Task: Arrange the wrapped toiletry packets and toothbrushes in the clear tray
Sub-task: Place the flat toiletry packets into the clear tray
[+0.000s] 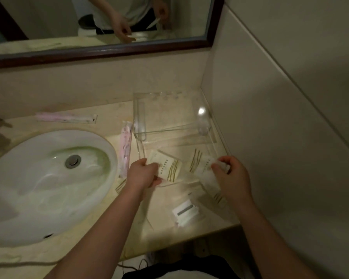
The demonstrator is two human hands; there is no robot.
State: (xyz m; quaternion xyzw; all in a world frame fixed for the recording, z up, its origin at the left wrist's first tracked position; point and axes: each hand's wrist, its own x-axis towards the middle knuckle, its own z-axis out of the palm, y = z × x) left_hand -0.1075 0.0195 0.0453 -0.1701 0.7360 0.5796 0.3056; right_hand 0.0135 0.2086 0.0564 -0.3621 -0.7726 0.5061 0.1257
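**A:** Where does the clear tray sit?

**B:** The clear tray [170,130] stands on the counter [113,111] in its back right corner, close to the wall and to the right of the sink [28,178].

**A:** And the person's left hand?

**B:** The left hand [143,175] grips a cream packet [170,168] printed with thin gold lines, fingers curled round its left end. The packet lies tilted just in front of the tray's raised back part. The walls are clear, so it cannot be told whether it rests inside a low front section or on the counter.

**A:** The right hand?

**B:** The right hand [233,178] pinches a pale packet [201,168] by its right end, fingers drawn in close. That packet carries the same lines and lies just beside the cream one.

**A:** The toothbrushes?

**B:** Both are pink, wrapped, and outside the tray. The back toothbrush [66,117] lies along the counter's back edge behind the sink. The side toothbrush [126,148] lies between the sink and the tray's left wall, running front to back.

**A:** What else is there?

**B:** A white packet [186,212] with a grey bar lies near the counter's front edge, between the forearms. A mirror [109,51] hangs above the counter.
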